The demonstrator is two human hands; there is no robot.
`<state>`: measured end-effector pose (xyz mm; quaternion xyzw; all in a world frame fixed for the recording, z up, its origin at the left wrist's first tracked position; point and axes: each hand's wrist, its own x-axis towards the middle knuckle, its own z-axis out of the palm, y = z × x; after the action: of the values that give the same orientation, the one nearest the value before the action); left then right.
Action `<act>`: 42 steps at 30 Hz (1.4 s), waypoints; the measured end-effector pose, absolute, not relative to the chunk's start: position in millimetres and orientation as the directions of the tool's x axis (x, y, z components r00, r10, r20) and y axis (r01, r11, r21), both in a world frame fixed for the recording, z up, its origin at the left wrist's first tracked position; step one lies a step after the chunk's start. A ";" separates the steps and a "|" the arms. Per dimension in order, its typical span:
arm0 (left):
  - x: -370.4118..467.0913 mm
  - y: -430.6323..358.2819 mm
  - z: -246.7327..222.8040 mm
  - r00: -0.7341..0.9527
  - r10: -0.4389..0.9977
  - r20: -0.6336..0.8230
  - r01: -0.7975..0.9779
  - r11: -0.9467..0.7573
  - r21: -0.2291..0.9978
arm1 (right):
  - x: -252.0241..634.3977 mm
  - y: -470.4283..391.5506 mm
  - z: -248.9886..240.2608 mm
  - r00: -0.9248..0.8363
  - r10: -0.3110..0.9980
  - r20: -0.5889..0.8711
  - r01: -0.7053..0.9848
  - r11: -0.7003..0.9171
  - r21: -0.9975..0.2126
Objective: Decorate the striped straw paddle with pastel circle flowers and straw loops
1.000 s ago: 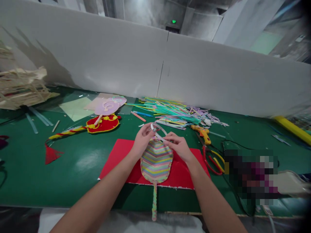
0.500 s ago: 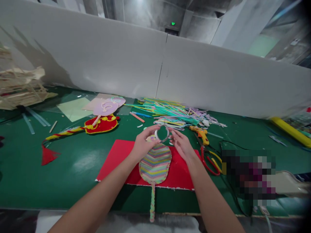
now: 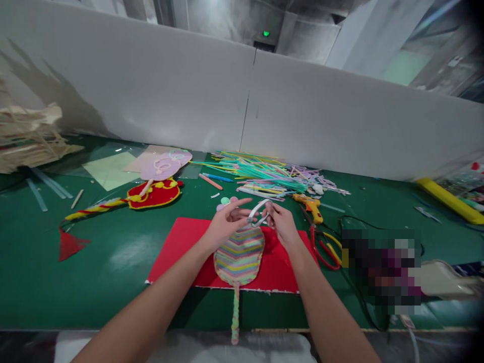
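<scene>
A thin whitish ring, like a narrow roll of tape (image 3: 258, 205), is held tilted above the work. My right hand (image 3: 280, 222) pinches its right side between thumb and fingers. At its left edge is my left hand (image 3: 227, 224), fingers spread and thumb tip close to or touching the ring; contact is unclear. Below both hands lies a striped pastel fan (image 3: 240, 257) with a twisted handle (image 3: 235, 315), its top partly hidden by my hands. Under the fan is a red board (image 3: 181, 252). Small pastel discs (image 3: 224, 201) show just beyond my left hand.
Behind lie a heap of coloured pipe cleaners (image 3: 260, 171) and a yellow glue gun (image 3: 310, 206). Red-and-yellow-handled pliers (image 3: 325, 249) are right of the board. A red tasselled fan (image 3: 155, 194) and a lilac one (image 3: 164, 165) lie left. A white partition (image 3: 170, 96) stands behind.
The ring has turned from facing me to a tilted, narrower view. My left hand has loosened from its left side, its fingers spreading; my right hand has closed on the right side.
</scene>
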<state>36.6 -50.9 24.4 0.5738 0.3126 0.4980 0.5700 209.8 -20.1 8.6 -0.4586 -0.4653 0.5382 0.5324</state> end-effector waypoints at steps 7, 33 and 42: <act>32.0 -50.5 25.2 0.383 0.910 0.161 -0.055 -0.151 0.987 | 208.2 -21.6 10.9 -0.034 0.999 0.038 -0.126 0.033 -0.991; 35.0 -51.8 12.5 0.404 0.867 0.291 0.113 -0.363 0.925 | 201.1 -34.0 24.2 -0.216 0.929 0.299 -0.002 0.306 -0.952; 34.7 -56.2 22.4 0.353 0.905 0.240 0.054 -0.275 0.960 | 199.2 -30.0 19.0 -0.073 0.986 0.150 -0.053 0.147 -0.988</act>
<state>34.7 -56.2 22.4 0.6659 0.3599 0.4406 0.4825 199.2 -30.0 19.0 -0.4298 -0.5426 0.4919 0.5281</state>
